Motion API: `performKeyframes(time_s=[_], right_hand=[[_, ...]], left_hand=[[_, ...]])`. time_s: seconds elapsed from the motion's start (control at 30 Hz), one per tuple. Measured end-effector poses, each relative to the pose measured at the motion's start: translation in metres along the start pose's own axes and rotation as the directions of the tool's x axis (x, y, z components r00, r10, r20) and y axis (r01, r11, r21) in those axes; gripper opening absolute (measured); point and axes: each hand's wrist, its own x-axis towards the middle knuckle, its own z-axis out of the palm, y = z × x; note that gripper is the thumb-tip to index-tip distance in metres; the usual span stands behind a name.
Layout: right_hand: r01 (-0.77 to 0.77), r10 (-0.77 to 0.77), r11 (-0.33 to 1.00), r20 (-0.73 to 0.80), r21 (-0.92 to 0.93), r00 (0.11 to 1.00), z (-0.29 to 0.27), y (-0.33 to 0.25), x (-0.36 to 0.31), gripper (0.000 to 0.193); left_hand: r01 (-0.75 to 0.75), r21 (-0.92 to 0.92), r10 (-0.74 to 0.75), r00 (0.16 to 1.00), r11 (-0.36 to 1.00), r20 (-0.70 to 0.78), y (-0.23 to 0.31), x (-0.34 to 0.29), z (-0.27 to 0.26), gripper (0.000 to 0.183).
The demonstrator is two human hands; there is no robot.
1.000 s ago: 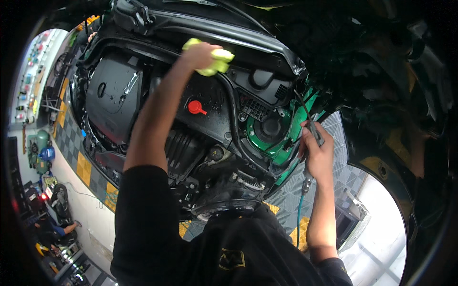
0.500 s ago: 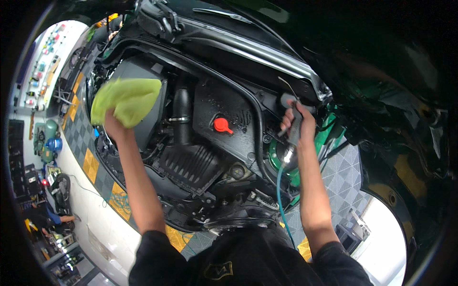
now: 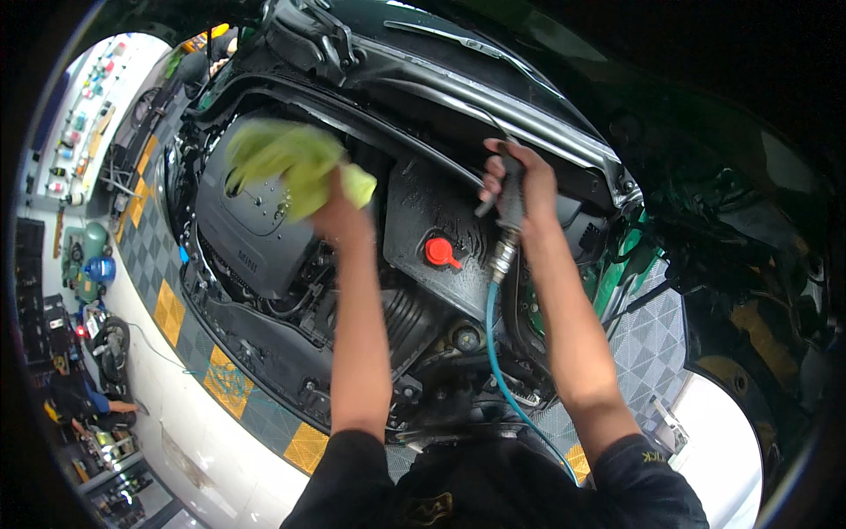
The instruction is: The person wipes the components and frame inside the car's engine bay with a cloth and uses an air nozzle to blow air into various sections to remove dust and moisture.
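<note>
My left hand is closed on a yellow-green cloth, blurred by motion, which hangs over the black engine cover. Water drops dot the cover; whether the cloth touches it I cannot tell. An air blow gun is gripped in my right hand, its thin nozzle directed toward the base of the windscreen. From its metal coupling a teal hose runs down past my right forearm. Between my hands lies a wet black panel with a red filler cap.
A wiper arm crosses the windscreen base at the top. The dark raised bonnet arches at the right. Grey and yellow floor tiles surround the car. At the far left, another person is near shelves and a parked motorcycle.
My left hand and the cloth have moved right across the engine cover. My right hand has shifted left and up with the blow gun. The view has moved slightly too.
</note>
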Motion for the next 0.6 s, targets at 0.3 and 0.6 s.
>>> performKeyframes(time_s=[0.3, 0.6], right_hand=[[-0.018, -0.006, 0.988, -0.159, -0.154, 0.987, -0.046, -0.038, -0.113, 0.038], [-0.070, 0.053, 0.995, -0.217, -0.072, 0.975, -0.087, -0.035, -0.191, 0.039]], left_hand=[[-0.971, -0.134, 0.448, -0.031, 0.200, 0.893, -0.111, 0.143, 0.119, 0.039], [-0.734, 0.194, 0.694, 0.679, 0.651, 0.239, -0.003, 0.155, 0.063, 0.041]])
